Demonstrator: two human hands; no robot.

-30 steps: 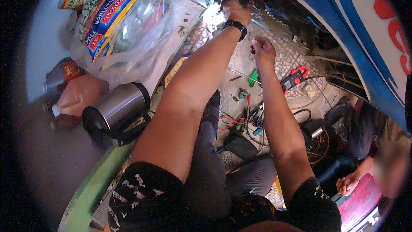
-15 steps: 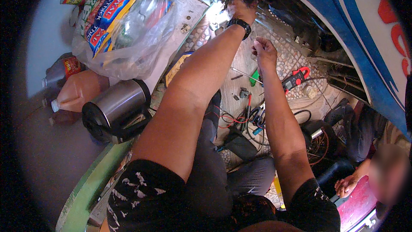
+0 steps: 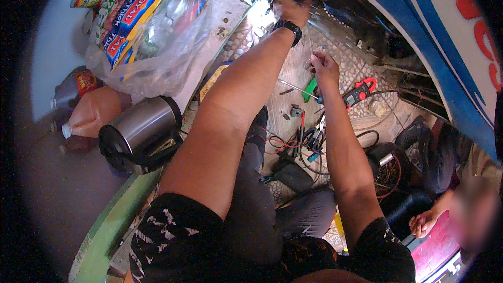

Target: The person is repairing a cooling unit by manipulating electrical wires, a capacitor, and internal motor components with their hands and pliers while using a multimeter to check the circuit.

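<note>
My left hand [image 3: 291,11], with a black watch [image 3: 288,29] on its wrist, reaches into the dark underside of the machine. Its fingers are lost in shadow there, beside a bright white light [image 3: 259,17]. Lower and to the right, my right hand [image 3: 326,71] hangs above the floor, thumb and fingers drawn together; whatever they pinch is too small to name. Under it lie a green object [image 3: 309,89] and a thin metal rod [image 3: 294,86]. A red and grey clamp meter [image 3: 360,91] rests to the right of that wrist. Closer in are a small dark part [image 3: 296,110] and a red test probe [image 3: 303,120].
Scissors-like tools [image 3: 317,135], tangled leads and a black pouch [image 3: 293,175] lie between my knees and hands. At left stand a steel jug [image 3: 144,128], bottles [image 3: 97,111] and a plastic bag of packages [image 3: 152,42]. A blue and white panel [image 3: 419,31] curves at right. Another person's hand [image 3: 424,224] is lower right.
My right hand has dropped slightly and its fingers have curled in more. My left hand stays in the dark opening, shifted a little. The other person's hand has turned slightly.
</note>
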